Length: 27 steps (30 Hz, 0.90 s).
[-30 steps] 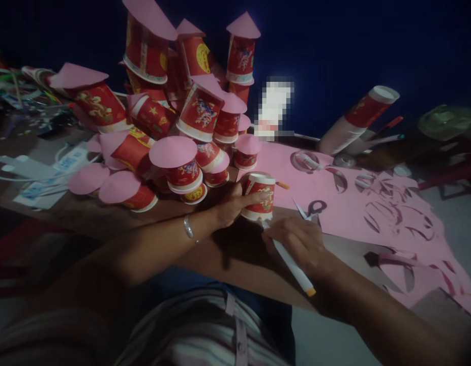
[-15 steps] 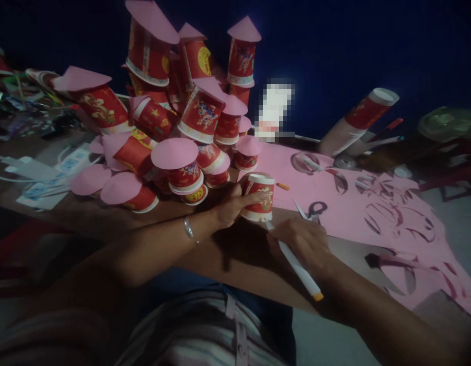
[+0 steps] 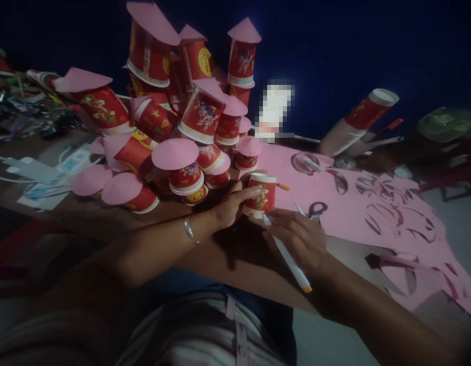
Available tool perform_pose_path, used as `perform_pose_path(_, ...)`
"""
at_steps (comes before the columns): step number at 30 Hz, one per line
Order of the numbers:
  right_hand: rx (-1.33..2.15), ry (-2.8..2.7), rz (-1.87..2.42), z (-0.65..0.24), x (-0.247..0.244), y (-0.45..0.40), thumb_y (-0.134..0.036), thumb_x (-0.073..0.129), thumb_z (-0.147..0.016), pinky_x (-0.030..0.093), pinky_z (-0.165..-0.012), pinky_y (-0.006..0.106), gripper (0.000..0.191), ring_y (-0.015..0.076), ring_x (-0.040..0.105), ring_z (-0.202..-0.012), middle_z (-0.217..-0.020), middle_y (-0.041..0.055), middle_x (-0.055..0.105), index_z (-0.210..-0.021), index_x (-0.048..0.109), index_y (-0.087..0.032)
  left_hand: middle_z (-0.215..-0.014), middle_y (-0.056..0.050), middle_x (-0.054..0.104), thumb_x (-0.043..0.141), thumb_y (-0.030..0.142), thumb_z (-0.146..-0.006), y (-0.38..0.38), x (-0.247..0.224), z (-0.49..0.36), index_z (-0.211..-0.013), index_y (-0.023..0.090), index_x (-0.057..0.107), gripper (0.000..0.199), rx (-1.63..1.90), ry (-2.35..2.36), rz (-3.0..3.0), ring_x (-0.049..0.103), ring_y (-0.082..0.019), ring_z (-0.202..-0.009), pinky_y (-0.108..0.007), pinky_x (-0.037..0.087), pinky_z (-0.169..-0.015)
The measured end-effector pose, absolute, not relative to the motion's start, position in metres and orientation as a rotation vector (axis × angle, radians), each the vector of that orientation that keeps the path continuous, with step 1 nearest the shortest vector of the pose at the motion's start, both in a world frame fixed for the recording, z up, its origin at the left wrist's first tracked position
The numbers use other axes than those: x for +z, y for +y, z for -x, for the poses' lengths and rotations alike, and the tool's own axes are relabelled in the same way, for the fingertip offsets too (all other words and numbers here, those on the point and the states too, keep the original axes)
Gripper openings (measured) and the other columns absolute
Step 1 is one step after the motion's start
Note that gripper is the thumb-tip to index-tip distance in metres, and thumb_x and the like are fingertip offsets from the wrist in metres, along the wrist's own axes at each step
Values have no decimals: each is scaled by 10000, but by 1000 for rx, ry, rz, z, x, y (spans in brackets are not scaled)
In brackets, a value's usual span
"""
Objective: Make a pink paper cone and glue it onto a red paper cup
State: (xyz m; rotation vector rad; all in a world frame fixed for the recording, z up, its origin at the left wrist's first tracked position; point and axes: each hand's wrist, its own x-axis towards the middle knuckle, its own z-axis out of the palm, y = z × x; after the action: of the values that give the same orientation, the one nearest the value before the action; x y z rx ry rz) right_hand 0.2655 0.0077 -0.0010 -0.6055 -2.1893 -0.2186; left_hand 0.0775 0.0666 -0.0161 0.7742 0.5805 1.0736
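My left hand [image 3: 235, 203] is closed around a red paper cup [image 3: 265, 192] with gold figures, its thumb pressed on the front. The cup's pale rim points down toward me. In my right hand [image 3: 298, 234] is a slim white pen [image 3: 291, 264] with an orange end. Its narrow tip touches the cup near the lower rim. An uncapped-looking orange cap [image 3: 283, 187] lies just behind the cup. Scissors [image 3: 314, 209] with dark handles rest on the pink paper beyond my right hand.
Several red cups with pink paper cones [image 3: 175, 155] are piled at the left and back. Pink paper with cut-outs [image 3: 350, 213] covers the right side. A stack of cups [image 3: 367, 114] leans behind it. A power strip with cables [image 3: 52, 175] lies at the left.
The cup has turned slightly in my left hand, and the thumb sits differently on it. My right hand and the pen have shifted a little to the left along the lower rim.
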Motion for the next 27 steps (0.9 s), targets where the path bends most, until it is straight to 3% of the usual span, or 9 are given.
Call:
perform_pose_path(6, -197, -2236, 567, -265, -5, 6, -68, 793, -883, 665, -780, 358, 257, 241, 780, -942, -967, 109, 803, -1107, 677, -119, -1067, -73, 736, 932, 383, -706, 64, -14, -75, -1244, 195, 658, 632, 969, 663, -879, 684, -197, -911, -336, 575, -808)
perform_pose_path(15, -191, -2204, 554, -265, 0, 6, -79, 736, -925, 622, -697, 325, 253, 204, 723, -832, -905, 100, 758, -1162, 649, -98, -917, -58, 736, 953, 415, -660, 64, -15, -75, -1135, 144, 673, 614, 988, 714, -805, 691, -196, -830, -334, 575, -772)
perform_pose_path(23, -224, -2224, 524, -267, 2, 5, -161, 705, -980, 613, -704, 291, 235, 187, 719, -860, -939, 80, 746, -1209, 660, -137, -807, -44, 720, 941, 500, -667, 61, -17, -72, -1002, 136, 701, 550, 942, 803, -789, 664, -170, -710, -296, 530, -682)
perform_pose_path(27, -166, -2227, 549, -269, 3, 10, -114, 691, -969, 613, -672, 268, 327, 182, 736, -842, -944, 68, 742, -1292, 642, -140, -822, -55, 735, 955, 487, -634, 63, -15, -72, -969, 130, 701, 552, 981, 782, -747, 673, -175, -708, -320, 549, -716)
